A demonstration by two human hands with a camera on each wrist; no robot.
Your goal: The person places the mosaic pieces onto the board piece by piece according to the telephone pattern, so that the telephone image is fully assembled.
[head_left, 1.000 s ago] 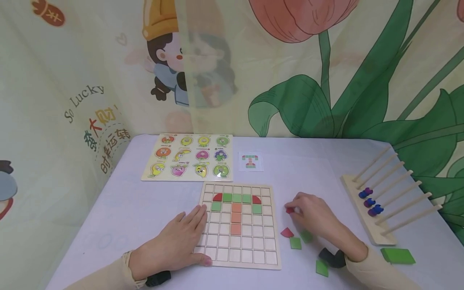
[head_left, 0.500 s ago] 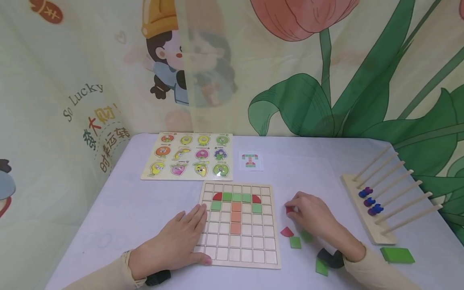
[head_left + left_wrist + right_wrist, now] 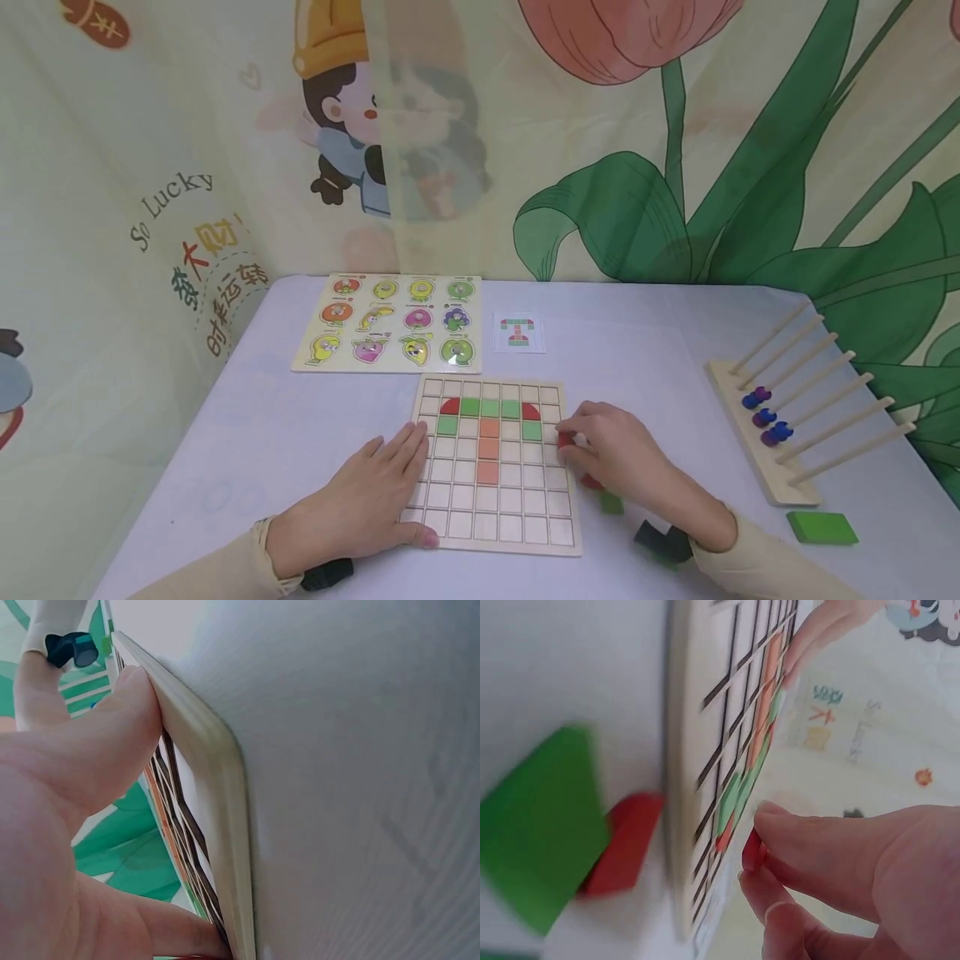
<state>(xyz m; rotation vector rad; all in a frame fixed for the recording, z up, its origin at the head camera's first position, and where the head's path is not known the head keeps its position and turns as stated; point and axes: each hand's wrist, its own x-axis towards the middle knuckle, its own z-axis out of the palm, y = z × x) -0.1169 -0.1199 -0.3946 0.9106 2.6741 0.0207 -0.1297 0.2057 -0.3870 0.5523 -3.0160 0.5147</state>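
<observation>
In the right half of the head view, the right hand [image 3: 611,450] pinches one red piece [image 3: 565,438], mostly hidden in its grip, by the grid board's [image 3: 517,502] right edge; contact is unclear. The left hand [image 3: 360,504], fingers extended, rests on the left edge. The board bears two red quarter-rounds [image 3: 450,407], five green squares [image 3: 491,409], three orange squares [image 3: 489,450]. A loose red wedge [image 3: 591,482], lower right of centre, is partly covered.

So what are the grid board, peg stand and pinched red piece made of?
Grid board: probably smooth matte wood, being pale tan with rounded corners. Peg stand: likely unpainted wood, pale tan throughout. Red piece: perhaps painted wood or plastic; its smooth red surface leaves that open.
</observation>
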